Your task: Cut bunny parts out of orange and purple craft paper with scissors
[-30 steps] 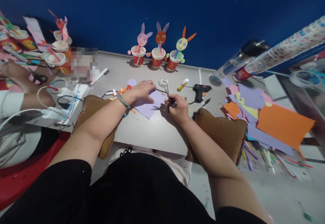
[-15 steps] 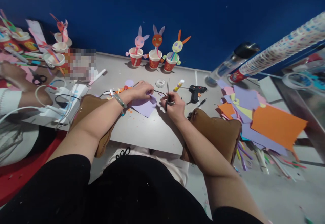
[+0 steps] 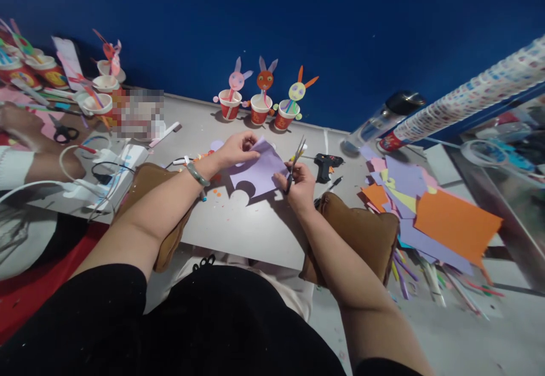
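Note:
A sheet of purple paper (image 3: 260,172) with a round notch cut from its lower edge is pinched at its upper left by my left hand (image 3: 239,150). My right hand (image 3: 300,186) grips a pair of scissors (image 3: 295,163), blades pointing up and slightly parted. Its fingertips touch or nearly touch the sheet's right edge; I cannot tell which. A purple paper disc (image 3: 217,145) lies just behind my left hand. Behind the scissors a glue stick is mostly hidden. To the right rests a black glue gun (image 3: 327,167) beside a black pen (image 3: 334,183).
Paper cups with rabbit figures (image 3: 261,109) line the blue wall. On the right are a clear bottle (image 3: 374,123), a long stack of cups (image 3: 460,95) and coloured paper (image 3: 457,222). Brown cushions (image 3: 357,231) lie under both forearms. A co-worker's arm (image 3: 46,163) and a power strip (image 3: 121,174) are at left.
The purple sheet has been raised and turned, so its round notch now shows. My right hand has moved slightly right and the scissors tilt rightward. The camera view has shifted a little.

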